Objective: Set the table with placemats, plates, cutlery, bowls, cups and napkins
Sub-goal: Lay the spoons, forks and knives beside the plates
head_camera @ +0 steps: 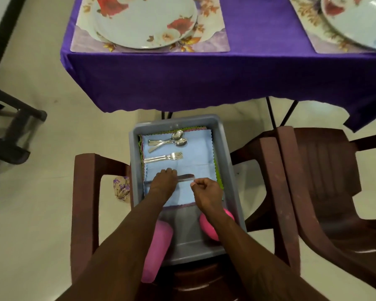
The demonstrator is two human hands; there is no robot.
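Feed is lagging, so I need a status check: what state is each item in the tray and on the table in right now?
Left plate: set on its placemat.
Right plate: set on a placemat, partly out of frame.
Spoons: lying in the tray.
Forks: lying in tray.
Knife: under left hand.
Right hand: loosely closed, holding nothing visible.
Napkins: stacked flat.

The grey rectangular plastic tub (224, 157) looks smooth and matt. In it, a pale blue cloth napkin (201, 153) has pinked edges, and the shiny metal spoons (172, 140), forks (163, 158) and knife (186, 177) catch light. The purple cloth (182, 83) over the surface is matt; the floral round plate (143, 20) is glossy. The maroon plastic chair (326, 181) has a dull sheen.
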